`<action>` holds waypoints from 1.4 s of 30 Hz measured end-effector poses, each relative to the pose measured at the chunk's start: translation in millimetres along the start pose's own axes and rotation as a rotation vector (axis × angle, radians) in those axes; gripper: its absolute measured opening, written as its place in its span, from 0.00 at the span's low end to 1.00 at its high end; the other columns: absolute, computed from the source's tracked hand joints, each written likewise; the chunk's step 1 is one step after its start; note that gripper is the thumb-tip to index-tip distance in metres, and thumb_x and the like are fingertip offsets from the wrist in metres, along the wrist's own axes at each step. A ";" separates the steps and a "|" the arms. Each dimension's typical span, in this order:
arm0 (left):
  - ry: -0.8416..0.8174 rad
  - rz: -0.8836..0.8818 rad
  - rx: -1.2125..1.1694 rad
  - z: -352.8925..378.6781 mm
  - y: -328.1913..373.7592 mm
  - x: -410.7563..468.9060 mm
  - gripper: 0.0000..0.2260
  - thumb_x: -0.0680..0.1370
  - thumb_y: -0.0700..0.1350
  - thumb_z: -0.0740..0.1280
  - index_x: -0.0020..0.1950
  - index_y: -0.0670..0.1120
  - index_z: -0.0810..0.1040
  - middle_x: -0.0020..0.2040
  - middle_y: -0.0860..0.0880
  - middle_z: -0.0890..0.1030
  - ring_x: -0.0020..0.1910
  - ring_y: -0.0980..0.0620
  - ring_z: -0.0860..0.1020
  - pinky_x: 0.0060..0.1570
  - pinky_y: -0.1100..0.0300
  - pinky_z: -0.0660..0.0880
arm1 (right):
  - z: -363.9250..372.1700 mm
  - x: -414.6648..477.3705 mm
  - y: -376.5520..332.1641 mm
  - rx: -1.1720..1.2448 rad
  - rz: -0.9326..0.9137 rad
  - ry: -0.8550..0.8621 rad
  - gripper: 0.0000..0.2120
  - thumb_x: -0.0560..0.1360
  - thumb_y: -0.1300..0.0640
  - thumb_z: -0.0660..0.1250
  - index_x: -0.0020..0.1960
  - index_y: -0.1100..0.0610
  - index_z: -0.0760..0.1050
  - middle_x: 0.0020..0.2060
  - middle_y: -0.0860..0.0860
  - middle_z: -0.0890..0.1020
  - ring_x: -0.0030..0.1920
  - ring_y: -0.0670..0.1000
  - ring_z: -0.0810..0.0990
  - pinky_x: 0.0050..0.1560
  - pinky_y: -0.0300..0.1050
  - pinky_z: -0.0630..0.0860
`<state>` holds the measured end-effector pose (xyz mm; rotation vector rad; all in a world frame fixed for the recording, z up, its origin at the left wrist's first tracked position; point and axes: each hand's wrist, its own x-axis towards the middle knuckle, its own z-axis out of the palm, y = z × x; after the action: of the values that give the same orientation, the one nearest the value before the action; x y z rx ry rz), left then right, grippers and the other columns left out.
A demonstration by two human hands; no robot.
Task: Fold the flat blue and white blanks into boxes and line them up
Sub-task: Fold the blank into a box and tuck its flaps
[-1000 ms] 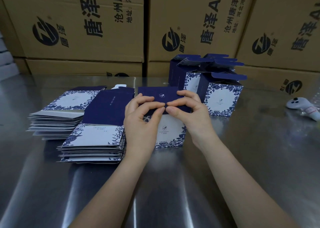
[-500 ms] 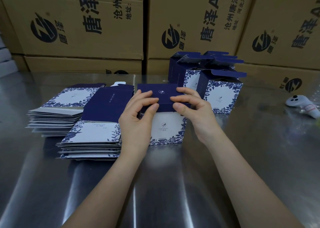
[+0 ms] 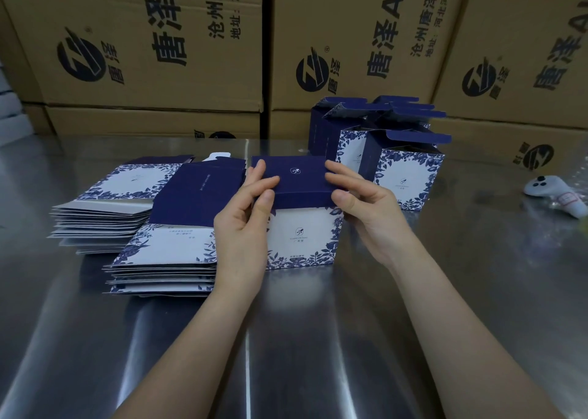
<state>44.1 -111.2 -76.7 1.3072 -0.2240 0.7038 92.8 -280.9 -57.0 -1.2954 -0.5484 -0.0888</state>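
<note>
A blue and white box (image 3: 302,234) stands upright on the steel table (image 3: 318,339), its dark blue lid flap (image 3: 296,176) folded down over the top. My left hand (image 3: 245,224) pinches the lid's left corner, thumb on the front lip and fingers on top. The lid's right corner is pinched the same way by my right hand (image 3: 366,211). Two stacks of flat blanks lie to the left: a near stack (image 3: 165,259) and a far stack (image 3: 105,208). Several folded boxes (image 3: 397,164) with open top flaps stand in a group behind and to the right.
A wall of large brown cartons (image 3: 191,52) closes off the far edge of the table. A white hand controller (image 3: 556,192) lies on the table at the far right.
Both hands have slid apart along the lid, from its middle out to its left and right corners. The lid flap now sits flatter on the box.
</note>
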 end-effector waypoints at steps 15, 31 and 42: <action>-0.007 -0.003 0.057 3.0 -1.7 -5.3 0.16 0.84 0.39 0.60 0.65 0.59 0.74 0.74 0.61 0.66 0.71 0.70 0.65 0.65 0.72 0.67 | 0.3 -1.0 -2.4 -0.032 0.008 0.035 0.09 0.68 0.59 0.71 0.47 0.52 0.85 0.63 0.46 0.79 0.64 0.49 0.77 0.54 0.40 0.76; 0.067 -0.059 0.064 4.7 -1.6 -2.6 0.17 0.83 0.41 0.62 0.61 0.64 0.74 0.74 0.56 0.71 0.71 0.67 0.67 0.64 0.70 0.69 | 11.3 -2.7 -15.5 -0.680 -0.248 0.190 0.09 0.73 0.64 0.71 0.48 0.51 0.83 0.60 0.47 0.79 0.64 0.47 0.74 0.66 0.54 0.70; -0.060 -0.146 0.282 3.5 -15.7 -4.1 0.26 0.84 0.38 0.58 0.78 0.61 0.59 0.70 0.68 0.66 0.63 0.77 0.67 0.65 0.69 0.64 | 45.8 -6.4 1.9 -1.409 -0.569 0.207 0.15 0.74 0.58 0.68 0.60 0.52 0.81 0.54 0.49 0.81 0.56 0.55 0.76 0.51 0.50 0.65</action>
<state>51.0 -117.3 -90.5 1.5980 -0.0771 0.5860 72.6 -239.4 -53.9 -2.3866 -0.6699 -1.2480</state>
